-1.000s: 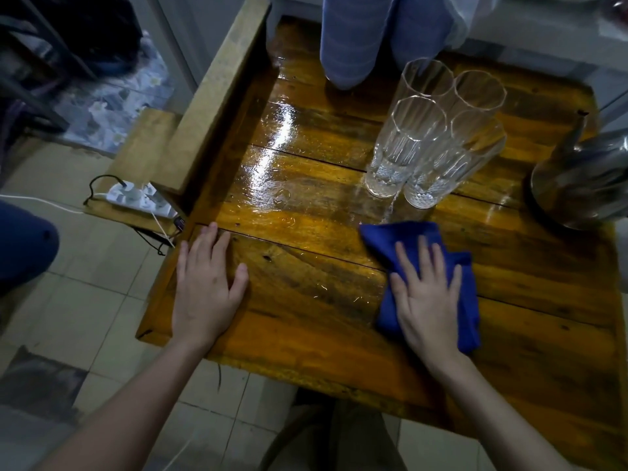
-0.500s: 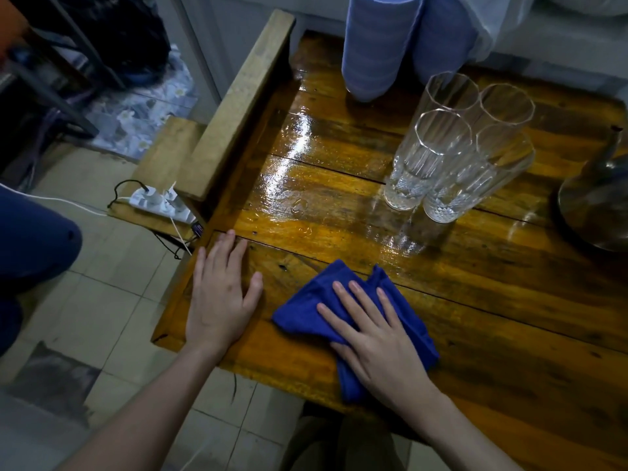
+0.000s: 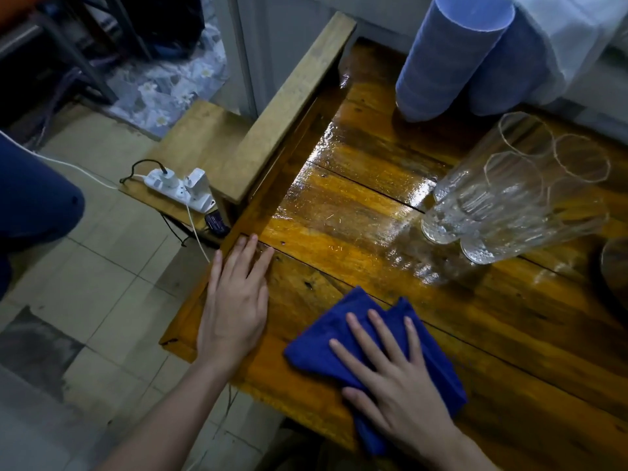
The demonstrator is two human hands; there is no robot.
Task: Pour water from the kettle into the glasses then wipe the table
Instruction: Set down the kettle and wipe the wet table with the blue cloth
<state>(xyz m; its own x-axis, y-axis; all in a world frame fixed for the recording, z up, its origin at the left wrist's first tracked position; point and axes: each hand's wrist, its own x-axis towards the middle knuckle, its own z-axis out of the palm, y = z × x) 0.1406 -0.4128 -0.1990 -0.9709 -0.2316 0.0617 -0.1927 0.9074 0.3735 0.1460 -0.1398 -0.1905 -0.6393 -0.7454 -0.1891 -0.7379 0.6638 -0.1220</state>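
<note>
Head view: left hand (image 3: 234,307) lies flat on the table (image 3: 339,226), fingers straight and close together, right at the left edge near the front corner. Right hand (image 3: 397,379) is spread, palm down, pressing the blue cloth (image 3: 323,338) onto the boards close to the front edge. Cloth is just beside the left hand, not touching. Glasses (image 3: 492,205) stand bunched mid-right, well apart from the cloth, with open wet boards between. Kettle (image 3: 616,266) is only a sliver at the right frame edge. Raised wooden rail (image 3: 289,110) bounds the back-left side. Blue rolls (image 3: 448,59) sit at the far edge.
</note>
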